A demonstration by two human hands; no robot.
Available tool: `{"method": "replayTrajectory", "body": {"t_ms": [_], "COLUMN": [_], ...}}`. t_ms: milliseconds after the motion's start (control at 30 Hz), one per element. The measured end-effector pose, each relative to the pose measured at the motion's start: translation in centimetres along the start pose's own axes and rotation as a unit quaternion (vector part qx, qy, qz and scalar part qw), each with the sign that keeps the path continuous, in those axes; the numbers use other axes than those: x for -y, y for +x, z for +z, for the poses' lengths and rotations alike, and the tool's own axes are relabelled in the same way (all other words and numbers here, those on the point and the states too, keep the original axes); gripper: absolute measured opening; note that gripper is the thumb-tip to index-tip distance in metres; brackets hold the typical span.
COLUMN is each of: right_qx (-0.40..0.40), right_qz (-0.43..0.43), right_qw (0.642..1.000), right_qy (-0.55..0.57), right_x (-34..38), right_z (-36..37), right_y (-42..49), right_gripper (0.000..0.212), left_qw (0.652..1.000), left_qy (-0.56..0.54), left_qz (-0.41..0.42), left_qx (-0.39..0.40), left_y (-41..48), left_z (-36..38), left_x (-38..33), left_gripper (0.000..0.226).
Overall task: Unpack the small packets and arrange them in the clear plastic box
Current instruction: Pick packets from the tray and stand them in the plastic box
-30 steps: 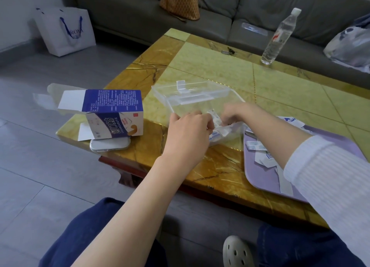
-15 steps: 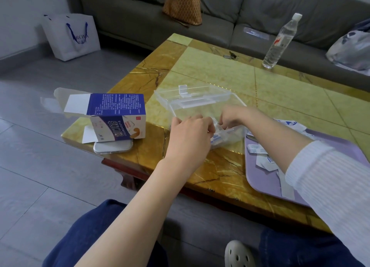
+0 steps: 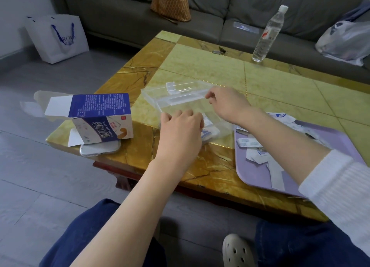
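The clear plastic box (image 3: 216, 124) sits near the table's front edge, its hinged lid (image 3: 178, 95) lying open behind it. White and blue small packets (image 3: 207, 133) lie inside the box. My left hand (image 3: 181, 127) rests on the box's near left corner, fingers curled over its rim. My right hand (image 3: 225, 103) reaches across the box and pinches the right end of the lid. More loose packets (image 3: 258, 148) lie scattered on the purple tray (image 3: 254, 176) at the right.
An opened blue and white carton (image 3: 100, 118) lies on a phone (image 3: 100, 149) at the table's left corner. A water bottle (image 3: 267, 34) and keys (image 3: 219, 50) stand at the far edge. A grey sofa runs behind; a white bag (image 3: 58, 37) stands on the floor.
My right hand has left the packets in the box and moved up to the lid's right end. My left hand stays at the box's near corner.
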State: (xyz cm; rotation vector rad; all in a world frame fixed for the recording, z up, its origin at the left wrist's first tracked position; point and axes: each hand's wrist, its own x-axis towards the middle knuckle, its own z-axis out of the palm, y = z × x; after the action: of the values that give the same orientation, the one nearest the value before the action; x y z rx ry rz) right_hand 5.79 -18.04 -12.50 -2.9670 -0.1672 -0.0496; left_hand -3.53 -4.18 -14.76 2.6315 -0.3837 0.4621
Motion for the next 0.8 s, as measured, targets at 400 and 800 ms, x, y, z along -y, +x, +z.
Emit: {"method": "replayTrajectory", "body": {"t_ms": [400,800], "right_qx": [-0.11,0.067], "right_qz": [-0.012,0.005], "right_qw": [0.992,0.996], "right_qy": [0.066,0.06], "right_x": [-10.6,-15.4], "right_z": [1.1,2.5], "right_y": [-9.4,-11.5], "right_gripper": [0.018,0.085], "left_qw": [0.989,0.964], "left_qy": [0.012,0.069], "left_qz": [0.15,0.123], "left_qx": [0.0,0.225], "left_y": [0.6,1.4], "left_z": [5.2,10.2], "left_x": [-5.7,-8.6], "left_gripper": [0.025,0.079]}}
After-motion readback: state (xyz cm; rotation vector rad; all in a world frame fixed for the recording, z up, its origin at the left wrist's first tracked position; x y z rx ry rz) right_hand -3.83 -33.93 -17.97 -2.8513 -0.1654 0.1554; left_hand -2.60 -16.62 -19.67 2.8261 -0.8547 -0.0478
